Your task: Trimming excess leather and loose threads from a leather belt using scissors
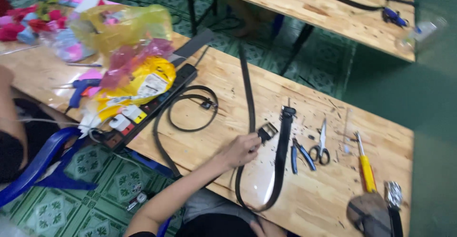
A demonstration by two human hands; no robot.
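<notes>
The left hand, fingers closed on the black belt beside its buckle near the tabletop's near edge, should probably grip firmly; right hand unseen.

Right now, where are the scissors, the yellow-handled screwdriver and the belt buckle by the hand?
scissors [322, 146]: head view, near the blades' pivot.
yellow-handled screwdriver [367, 172]: head view, on the yellow handle.
belt buckle [267, 132]: head view, on the metal frame.
</notes>
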